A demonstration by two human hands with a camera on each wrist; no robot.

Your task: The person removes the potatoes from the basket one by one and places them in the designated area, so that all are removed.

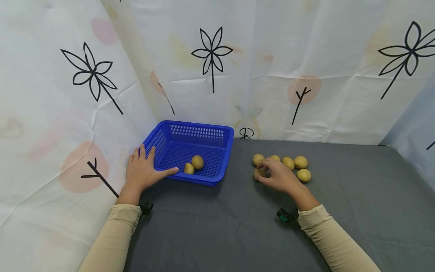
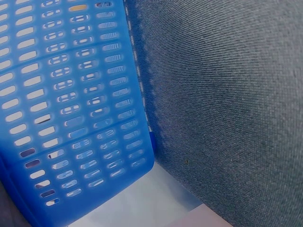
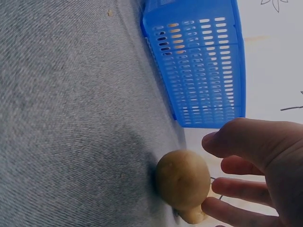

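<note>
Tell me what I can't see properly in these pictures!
Head view: part of the potato beneath the right grip, covered by its fingers.
Head view: the rest of the far-right flower drawing, cut off by the picture's edge.
Left wrist view: the two potatoes in the basket, mostly hidden by its slotted wall.
Right wrist view: much of the farther potato, blocked by the nearer potato.

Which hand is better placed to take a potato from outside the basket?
Probably the right hand: it is close beside one potato, while the left hand is at the blue basket, farther away.
</note>
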